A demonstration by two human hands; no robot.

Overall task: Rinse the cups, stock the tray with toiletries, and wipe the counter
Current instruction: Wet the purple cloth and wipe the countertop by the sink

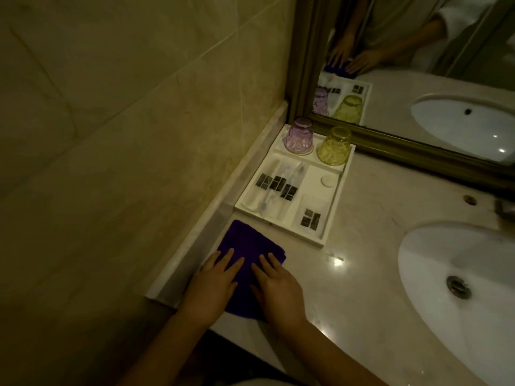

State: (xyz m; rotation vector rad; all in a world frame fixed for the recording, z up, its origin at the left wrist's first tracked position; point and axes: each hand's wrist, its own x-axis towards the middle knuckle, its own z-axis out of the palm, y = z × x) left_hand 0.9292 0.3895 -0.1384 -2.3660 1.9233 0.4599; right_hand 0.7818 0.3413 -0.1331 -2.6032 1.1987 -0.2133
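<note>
Two flat hands, left hand [210, 288], right hand [278, 291], pressing purple cloth [248, 243], packet labels unreadable

arms: two, bare to the elbow | sleeves: none seen | hands: no gloves, no rings

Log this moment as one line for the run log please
phase: wiping counter | left hand, right hand: flat on purple cloth | tray: stocked | cups: inverted
</note>
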